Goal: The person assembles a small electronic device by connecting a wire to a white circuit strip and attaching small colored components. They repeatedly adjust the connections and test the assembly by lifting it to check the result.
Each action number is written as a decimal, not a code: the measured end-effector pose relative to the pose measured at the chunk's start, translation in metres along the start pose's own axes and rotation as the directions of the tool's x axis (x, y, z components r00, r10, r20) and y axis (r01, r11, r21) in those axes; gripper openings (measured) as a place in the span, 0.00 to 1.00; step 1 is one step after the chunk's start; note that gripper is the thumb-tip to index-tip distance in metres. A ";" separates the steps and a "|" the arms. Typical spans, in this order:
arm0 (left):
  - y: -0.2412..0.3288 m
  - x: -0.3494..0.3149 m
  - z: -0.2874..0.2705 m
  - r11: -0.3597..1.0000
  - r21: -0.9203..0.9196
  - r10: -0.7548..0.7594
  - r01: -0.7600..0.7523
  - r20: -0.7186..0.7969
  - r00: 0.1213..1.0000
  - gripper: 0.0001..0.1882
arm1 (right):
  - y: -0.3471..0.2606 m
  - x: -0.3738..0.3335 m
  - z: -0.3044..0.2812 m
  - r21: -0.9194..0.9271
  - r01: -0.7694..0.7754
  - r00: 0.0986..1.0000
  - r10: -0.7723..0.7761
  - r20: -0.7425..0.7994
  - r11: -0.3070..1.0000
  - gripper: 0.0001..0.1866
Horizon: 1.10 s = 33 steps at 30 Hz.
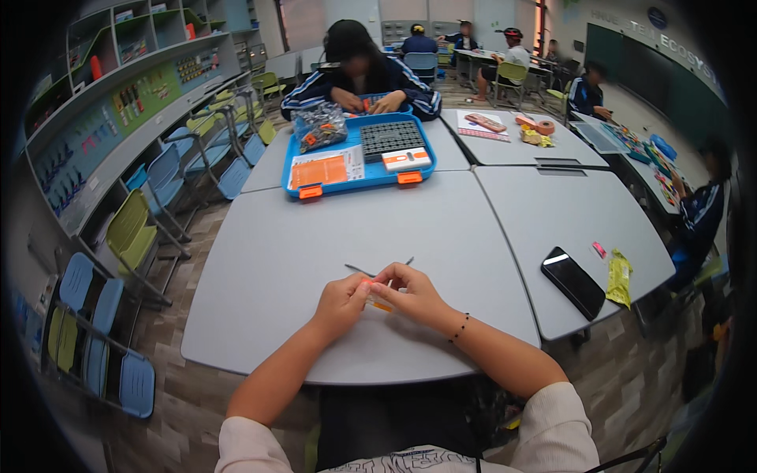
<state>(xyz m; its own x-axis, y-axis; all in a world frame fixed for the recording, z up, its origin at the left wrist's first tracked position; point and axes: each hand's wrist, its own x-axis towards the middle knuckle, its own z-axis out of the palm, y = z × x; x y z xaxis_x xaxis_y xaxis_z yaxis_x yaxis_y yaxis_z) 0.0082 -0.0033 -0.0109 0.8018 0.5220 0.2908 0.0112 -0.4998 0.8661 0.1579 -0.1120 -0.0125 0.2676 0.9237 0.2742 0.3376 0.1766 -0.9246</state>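
Observation:
Above the near part of the grey table (441,347), my two hands meet with their fingertips together. My left hand (341,303) is closed, its thumb and forefinger pinching a small orange piece (381,306) that is mostly hidden by the fingers. From the other side my right hand (414,294) also closes on this piece, thumb and bent fingers pressed against it. A thin dark strip (359,270) sticks out past the fingers on the left, and another dark end shows behind the right hand. Whether these join the orange piece, I cannot tell.
Farther back lies a blue tray (315,189) with orange latches, holding a bag of parts, an orange-and-white sheet and grey pieces. A person (355,71) works behind it. On the right are a black phone (572,282), a yellow wrapper (619,277) and a pencil case (485,122). Chairs (130,229) stand left.

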 end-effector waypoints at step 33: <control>0.010 0.007 -0.001 0.956 0.119 0.272 -0.269 -0.007 0.962 0.05 | 0.000 0.002 -0.009 -0.418 0.171 0.966 -0.235 -0.108 0.892 0.17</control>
<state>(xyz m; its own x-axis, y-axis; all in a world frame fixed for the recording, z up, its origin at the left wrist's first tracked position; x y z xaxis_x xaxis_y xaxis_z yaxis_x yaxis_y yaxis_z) 0.0129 -0.0036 -0.0001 0.7706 0.3713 0.5180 -0.1339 -0.7002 0.7013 0.1667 -0.1135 -0.0098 0.2761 0.8142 0.5108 0.7245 0.1729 -0.6672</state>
